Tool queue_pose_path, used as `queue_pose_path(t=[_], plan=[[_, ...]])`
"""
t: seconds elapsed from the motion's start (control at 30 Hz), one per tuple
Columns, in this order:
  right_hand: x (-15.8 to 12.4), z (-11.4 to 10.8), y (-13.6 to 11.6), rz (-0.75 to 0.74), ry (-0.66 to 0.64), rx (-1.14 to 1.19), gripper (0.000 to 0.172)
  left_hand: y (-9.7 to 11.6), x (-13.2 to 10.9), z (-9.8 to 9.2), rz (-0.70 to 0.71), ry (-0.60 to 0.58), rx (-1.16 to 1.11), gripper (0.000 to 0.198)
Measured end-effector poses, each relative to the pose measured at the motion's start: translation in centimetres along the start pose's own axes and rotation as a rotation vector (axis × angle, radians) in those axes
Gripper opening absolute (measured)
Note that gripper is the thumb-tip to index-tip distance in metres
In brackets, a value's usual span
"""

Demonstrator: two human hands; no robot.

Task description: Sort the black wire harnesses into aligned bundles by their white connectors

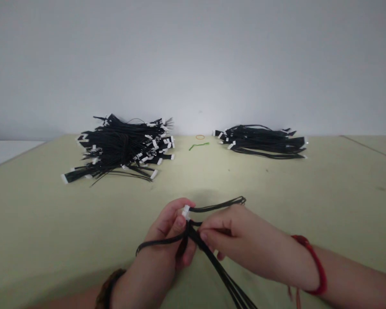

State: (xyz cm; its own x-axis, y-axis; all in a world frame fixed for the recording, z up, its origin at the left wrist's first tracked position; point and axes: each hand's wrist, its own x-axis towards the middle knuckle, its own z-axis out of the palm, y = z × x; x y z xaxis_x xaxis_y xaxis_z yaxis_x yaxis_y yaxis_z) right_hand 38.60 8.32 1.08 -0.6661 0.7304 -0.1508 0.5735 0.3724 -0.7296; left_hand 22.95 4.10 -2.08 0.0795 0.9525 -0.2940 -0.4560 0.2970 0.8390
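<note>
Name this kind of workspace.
Probably a wire-harness bench: a large pile and a smaller pile of black leads with white connectors on a pale green table, and the left hand and the right hand holding a small bundle of leads.

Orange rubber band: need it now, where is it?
In the head view, the orange rubber band lies at the table's far edge, beyond a green twist tie, between the large black cable pile at left and the smaller at right.

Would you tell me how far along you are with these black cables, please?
The smaller pile on the right looks done. In hand is a bunch of cables with a white connector, held between the left hand and right hand. The larger pile on the left looks still to do.
</note>
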Motion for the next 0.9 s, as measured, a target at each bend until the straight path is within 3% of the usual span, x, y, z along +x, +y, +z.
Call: queue_pose_path(t=[0.2, 0.53, 0.8, 0.9], plan=[[0.0, 1.3, 0.7, 0.045, 0.038, 0.169, 0.024, -0.1, 0.1, 0.0, 0.060, -0.038, 0.013, 0.033], [-0.1, 1.9, 0.2, -0.108, 0.298, -0.007, 0.022, -0.6, -0.2, -0.4, 0.046, -0.018, 0.119, 0.033], [0.3, 1.1, 0.3, -0.115, 0.282, -0.086, 0.024, -0.3, 0.0, 0.0, -0.027, 0.037, 0.094, 0.038], [0.1, 0.7, -0.1, -0.093, 0.281, -0.124, 0.017, 0.1, 0.1, 0.3, -0.074, 0.062, 0.051, 0.033]])
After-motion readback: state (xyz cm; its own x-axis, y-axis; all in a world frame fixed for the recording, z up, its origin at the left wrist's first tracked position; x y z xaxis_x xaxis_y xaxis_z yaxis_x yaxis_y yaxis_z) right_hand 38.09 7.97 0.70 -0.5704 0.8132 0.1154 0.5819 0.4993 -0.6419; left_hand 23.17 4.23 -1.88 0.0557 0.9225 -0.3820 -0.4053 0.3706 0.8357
